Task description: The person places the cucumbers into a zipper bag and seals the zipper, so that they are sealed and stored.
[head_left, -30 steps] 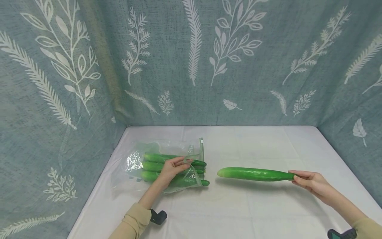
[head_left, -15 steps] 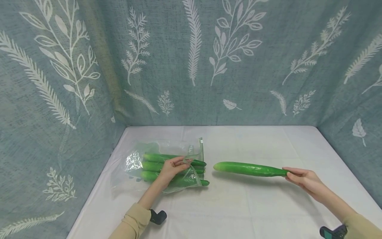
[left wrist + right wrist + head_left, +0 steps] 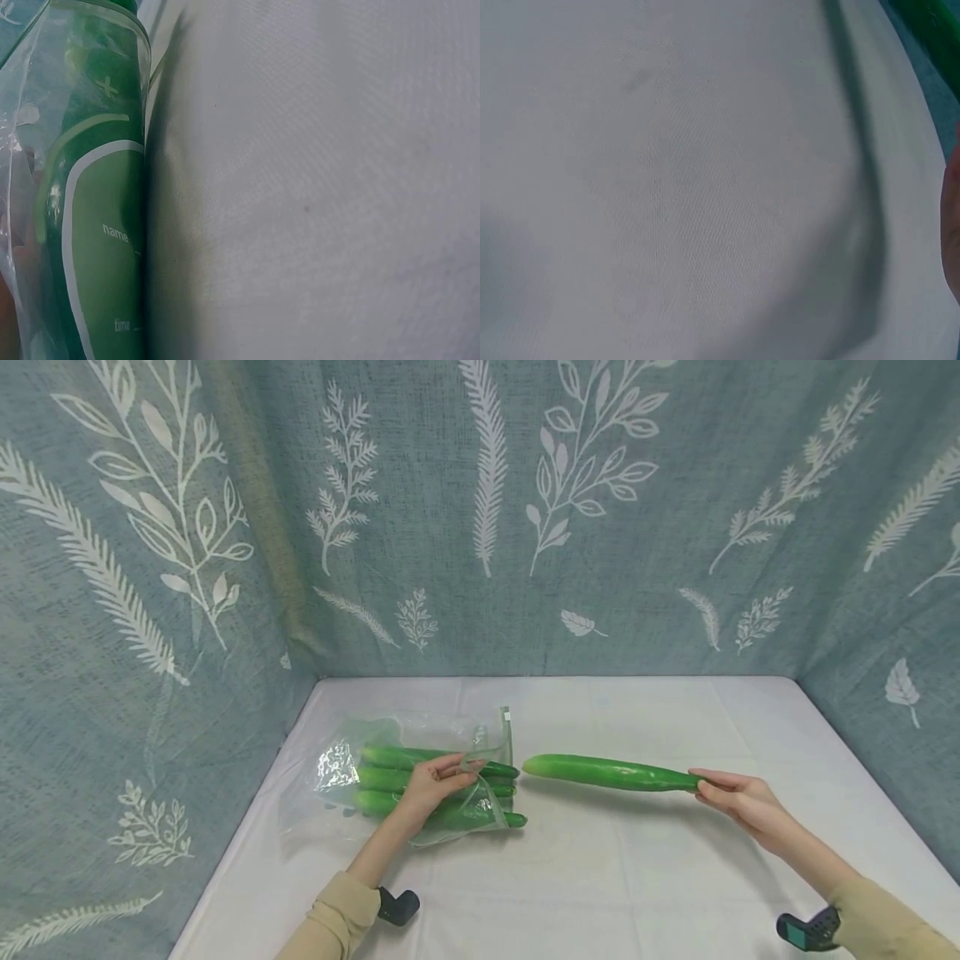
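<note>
A clear zip bag (image 3: 300,814) lies on the left of the table with several cucumbers (image 3: 382,778) side by side inside it, their darker ends poking out at its open right end. My left hand (image 3: 429,787) lies over the bag and pinches the upper film at its mouth. My right hand (image 3: 742,800) holds another cucumber (image 3: 607,772) by its thin dark end, raised above the table with a shadow under it. Its pale tip points left, close to the bag's mouth. In the left wrist view, printed film (image 3: 105,247) covers a cucumber.
A white cloth (image 3: 600,877) covers the table. Blue-green curtains (image 3: 450,527) with white leaf prints enclose the back and both sides. A dark device (image 3: 397,906) is strapped at the left wrist, another device (image 3: 808,930) at the right.
My right hand has moved left and slightly away from me with its cucumber, bringing the pale tip up to the bag's mouth. My left hand stays where it was on the bag.
</note>
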The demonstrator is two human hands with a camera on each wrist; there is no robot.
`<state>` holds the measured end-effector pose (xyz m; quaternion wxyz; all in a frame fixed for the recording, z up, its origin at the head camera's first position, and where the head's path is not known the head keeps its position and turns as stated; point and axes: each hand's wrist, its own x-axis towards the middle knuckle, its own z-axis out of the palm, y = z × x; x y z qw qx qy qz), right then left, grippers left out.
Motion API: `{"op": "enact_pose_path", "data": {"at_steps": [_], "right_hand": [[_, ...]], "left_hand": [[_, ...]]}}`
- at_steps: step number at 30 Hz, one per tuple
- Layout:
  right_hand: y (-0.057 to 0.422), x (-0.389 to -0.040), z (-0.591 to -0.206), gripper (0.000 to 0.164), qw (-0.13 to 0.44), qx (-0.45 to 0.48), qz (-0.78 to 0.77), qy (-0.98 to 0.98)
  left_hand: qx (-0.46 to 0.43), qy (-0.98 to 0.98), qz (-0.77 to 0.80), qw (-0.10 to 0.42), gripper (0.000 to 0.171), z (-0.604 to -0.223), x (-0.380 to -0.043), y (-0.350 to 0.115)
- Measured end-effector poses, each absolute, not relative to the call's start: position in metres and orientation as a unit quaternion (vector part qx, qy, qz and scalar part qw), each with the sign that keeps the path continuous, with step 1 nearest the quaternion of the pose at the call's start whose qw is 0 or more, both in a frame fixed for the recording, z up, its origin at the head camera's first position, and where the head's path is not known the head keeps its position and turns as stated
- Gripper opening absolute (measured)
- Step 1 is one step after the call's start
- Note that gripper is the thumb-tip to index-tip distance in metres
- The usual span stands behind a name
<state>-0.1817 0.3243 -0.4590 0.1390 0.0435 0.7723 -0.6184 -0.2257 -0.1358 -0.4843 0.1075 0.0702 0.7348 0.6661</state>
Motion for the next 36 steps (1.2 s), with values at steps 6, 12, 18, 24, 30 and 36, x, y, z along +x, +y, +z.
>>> {"op": "enact_pose_path", "data": {"at_steps": [6,12,18,24,30,36], "right_hand": [[0.312,-0.188,-0.46,0.064,0.138,0.045,-0.624,0.767],[0.302,-0.195,-0.461,0.064,0.136,0.052,-0.633,0.76],[0.292,-0.2,-0.462,0.064,0.135,0.064,-0.629,0.763],[0.282,-0.205,-0.464,0.061,0.127,0.055,-0.621,0.771],[0.267,-0.209,-0.467,0.059,0.128,0.054,-0.624,0.769],[0.25,-0.213,-0.472,0.056,0.132,0.059,-0.633,0.761]], "left_hand": [[0.07,0.735,0.666,0.108,0.047,-0.484,-0.225,-0.136],[0.072,0.729,0.672,0.105,0.044,-0.483,-0.224,-0.135],[0.085,0.722,0.678,0.109,0.043,-0.482,-0.224,-0.135],[0.085,0.721,0.679,0.111,0.043,-0.481,-0.224,-0.136],[0.082,0.719,0.681,0.111,0.043,-0.481,-0.225,-0.136],[0.07,0.725,0.676,0.113,0.047,-0.482,-0.224,-0.137]]}}
